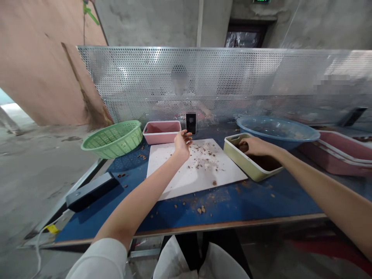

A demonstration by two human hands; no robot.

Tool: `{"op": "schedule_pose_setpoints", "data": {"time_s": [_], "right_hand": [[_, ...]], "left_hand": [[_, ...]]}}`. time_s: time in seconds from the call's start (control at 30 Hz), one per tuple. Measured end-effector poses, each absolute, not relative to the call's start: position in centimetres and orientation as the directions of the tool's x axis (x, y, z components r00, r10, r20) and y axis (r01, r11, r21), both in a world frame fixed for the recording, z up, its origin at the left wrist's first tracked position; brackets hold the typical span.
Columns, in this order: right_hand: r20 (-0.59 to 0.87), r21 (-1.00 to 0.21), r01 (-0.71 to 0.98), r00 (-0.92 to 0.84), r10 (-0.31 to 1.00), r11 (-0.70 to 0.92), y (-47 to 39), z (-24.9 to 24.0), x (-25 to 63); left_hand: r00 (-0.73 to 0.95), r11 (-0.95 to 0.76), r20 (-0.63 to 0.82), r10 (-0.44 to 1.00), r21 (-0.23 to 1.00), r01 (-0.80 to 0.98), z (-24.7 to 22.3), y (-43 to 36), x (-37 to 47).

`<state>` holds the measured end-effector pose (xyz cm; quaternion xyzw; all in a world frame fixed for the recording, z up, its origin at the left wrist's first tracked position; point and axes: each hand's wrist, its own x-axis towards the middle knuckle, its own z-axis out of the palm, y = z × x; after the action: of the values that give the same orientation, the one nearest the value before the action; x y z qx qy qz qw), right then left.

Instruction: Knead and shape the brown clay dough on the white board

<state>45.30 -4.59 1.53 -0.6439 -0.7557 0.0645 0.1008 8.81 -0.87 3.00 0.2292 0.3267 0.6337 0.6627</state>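
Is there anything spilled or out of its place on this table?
Yes: brown crumbs are scattered over the white board, and loose bits lie on the blue table around it, so it looks spilled. Nothing looks clearly damaged.

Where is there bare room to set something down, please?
Two patches look bare: the blue tabletop between the black box and left forearm, and the white board just below the left pink bin. Crowded: mid-board, with brown crumbs, and rightward, with the olive bin, blue basin and stacked pink bins.
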Motion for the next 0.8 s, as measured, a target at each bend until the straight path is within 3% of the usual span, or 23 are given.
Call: {"op": "schedule_pose_setpoints", "data": {"time_s": [0.1,0.27,0.47,0.63,0.73,0.8], "right_hand": [[0.042,-0.251,0.955,-0.149,0.988,0.155,-4.7,0.6,45.2],[0.158,-0.251,0.964,-0.05,0.986,0.089,-5.1,2.0,46.4],[0.208,-0.46,0.884,0.2,0.957,-0.085,-6.4,4.0,47.3],[0.227,-0.514,0.851,0.255,0.94,-0.107,-7.6,4.2,46.6],[0.229,-0.497,0.862,0.243,0.943,-0.101,-7.8,3.8,46.7],[0.229,-0.425,0.897,0.239,0.944,-0.124,-7.8,3.4,47.1]], "left_hand": [[-0.035,0.082,-0.146,0.989,0.717,-0.693,3.1,-0.8,8.7],[-0.039,0.091,-0.16,0.986,0.727,-0.681,3.1,-1.0,8.8],[-0.043,0.097,-0.183,0.982,0.691,-0.716,3.1,-0.8,8.8],[-0.043,0.096,-0.194,0.98,0.653,-0.751,2.9,-0.6,8.7],[-0.048,0.105,-0.212,0.976,0.654,-0.749,2.9,-0.6,8.8],[-0.044,0.116,-0.221,0.974,0.656,-0.746,3.0,-0.7,8.8]]}}
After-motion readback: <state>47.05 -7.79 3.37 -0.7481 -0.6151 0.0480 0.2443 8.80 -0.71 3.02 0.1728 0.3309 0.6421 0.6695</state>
